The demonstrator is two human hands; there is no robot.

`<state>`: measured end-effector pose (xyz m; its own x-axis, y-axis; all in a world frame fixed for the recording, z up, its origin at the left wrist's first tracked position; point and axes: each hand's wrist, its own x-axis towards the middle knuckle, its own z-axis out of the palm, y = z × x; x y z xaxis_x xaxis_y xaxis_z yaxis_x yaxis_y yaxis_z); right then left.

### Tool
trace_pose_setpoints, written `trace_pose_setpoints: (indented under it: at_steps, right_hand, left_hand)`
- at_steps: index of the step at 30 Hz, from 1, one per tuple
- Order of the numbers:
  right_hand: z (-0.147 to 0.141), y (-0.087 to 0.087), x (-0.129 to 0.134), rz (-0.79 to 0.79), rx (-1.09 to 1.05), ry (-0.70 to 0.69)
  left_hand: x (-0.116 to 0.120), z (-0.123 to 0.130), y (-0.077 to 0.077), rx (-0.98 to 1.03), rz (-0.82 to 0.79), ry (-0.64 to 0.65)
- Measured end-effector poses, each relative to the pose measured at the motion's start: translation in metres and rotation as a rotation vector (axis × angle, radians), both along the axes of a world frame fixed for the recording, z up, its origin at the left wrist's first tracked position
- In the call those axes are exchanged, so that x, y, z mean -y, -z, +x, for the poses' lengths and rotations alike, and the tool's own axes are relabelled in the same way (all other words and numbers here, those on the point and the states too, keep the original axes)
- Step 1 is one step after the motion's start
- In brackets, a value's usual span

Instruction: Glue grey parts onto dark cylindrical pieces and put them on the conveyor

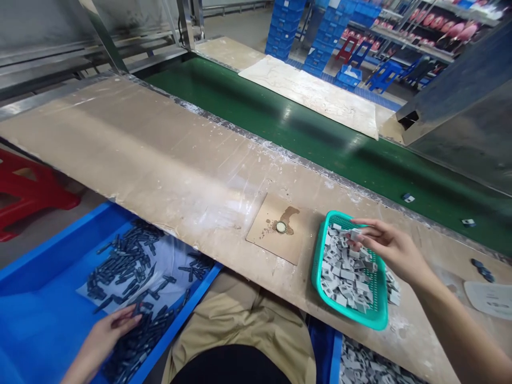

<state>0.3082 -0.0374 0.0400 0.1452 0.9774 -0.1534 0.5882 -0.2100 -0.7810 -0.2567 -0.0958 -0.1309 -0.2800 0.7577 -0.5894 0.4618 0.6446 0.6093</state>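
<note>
My left hand (116, 326) is at the lower left, over a blue bin (36, 314) with many dark plastic parts (116, 261); its fingertips pinch one of those dark parts. On the right, my right hand (384, 241) hovers over the top end of a green basket (320, 266) full of small grey pieces (346, 274). A grey piece (355, 233) is held between its thumb and fingers. Between the hands, a cardboard square (264, 229) lies on the table, with a small round cap (280, 227) and a brown wet stain on it.
Beyond the tan table (160, 154) runs a green conveyor (248, 109) with two small parts at its right. Dark pieces (482, 270) and a white lid (490, 298) lie at the right. Another bin of grey pieces (372, 368) is below. A red stool (32, 192) stands left.
</note>
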Motion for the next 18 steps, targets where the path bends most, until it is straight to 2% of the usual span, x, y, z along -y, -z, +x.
trace_pose_setpoints:
  at_steps: [2,4,7,9,13,18]
  right_hand:
    - [-0.021,0.000,-0.002,0.001,-0.108,0.034]
    - [-0.045,0.004,-0.008,0.048,-0.081,-0.012]
    - [-0.078,0.016,-0.020,0.236,0.193,-0.138]
    - [-0.093,0.026,-0.028,0.341,0.356,-0.205]
    - [-0.102,0.044,-0.038,0.361,0.411,-0.315]
    - [-0.101,0.054,-0.039,0.390,0.438,-0.369]
  left_hand:
    - [-0.007,0.014,-0.019,0.258,-0.114,-0.167]
    - [-0.014,0.034,-0.038,0.403,-0.153,-0.256]
    - [-0.022,0.067,-0.060,0.496,-0.128,-0.288]
    - [-0.023,0.086,-0.068,0.609,-0.101,-0.301]
    - [-0.015,0.111,-0.073,0.823,-0.102,-0.298]
    - [0.001,0.131,-0.067,0.915,-0.146,-0.181]
